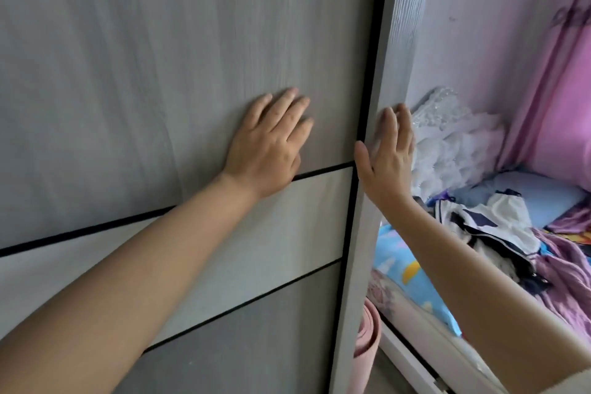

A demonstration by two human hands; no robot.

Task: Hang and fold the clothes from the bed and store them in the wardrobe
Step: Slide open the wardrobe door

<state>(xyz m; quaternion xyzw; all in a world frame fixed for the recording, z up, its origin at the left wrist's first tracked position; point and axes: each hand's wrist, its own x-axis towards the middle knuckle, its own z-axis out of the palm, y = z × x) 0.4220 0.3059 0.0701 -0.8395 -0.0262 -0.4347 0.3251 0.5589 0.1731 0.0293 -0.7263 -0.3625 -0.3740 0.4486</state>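
Filling the left and centre: tall grey wood-grain wardrobe door (144, 57) with thin black dividing lines, fully closed. At right, past the wardrobe's pale side panel (388, 80): bed (415, 313) with a blue cartoon-print sheet, bearing a pile of white, navy and purple clothes (499, 233) and frilly white fabric (447, 137) at the far end. Pink curtain (559, 89) at far right. Rolled pink mat (367, 345) standing near the wardrobe's foot. Left hand (271, 144) flat against the door, fingers straight, gripping nothing. Right hand (388, 150) flat on the side panel, thumb on the door's edge, fingers straight.
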